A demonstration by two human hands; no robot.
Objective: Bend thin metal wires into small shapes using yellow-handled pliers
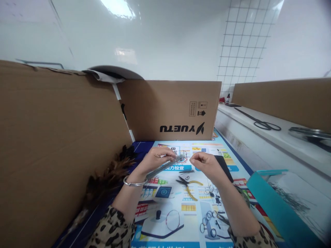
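Observation:
My left hand [158,159] is closed around a bundle of thin grey wires [162,168]. The straight lengths trail back under the wrist, and a loose tangle of bent ends sticks out past the fingertips. To its right, my right hand [206,162] hovers with thumb and index finger pinched together, a small gap away from the tangle; anything between those fingers is too small to make out. Below and between the hands, pliers with yellow handles [191,191] lie with the handles spread. A short stack of dark wire pieces [186,171] rests just above the pliers.
A printed sheet [178,203] covers the table. Black rings [208,217] and small wire bits [213,193] lie on the right. Brown feathers [108,175] line the left cardboard wall [51,137]. A teal box [279,206] with wires stands right; scissors [266,125] lie on the ledge.

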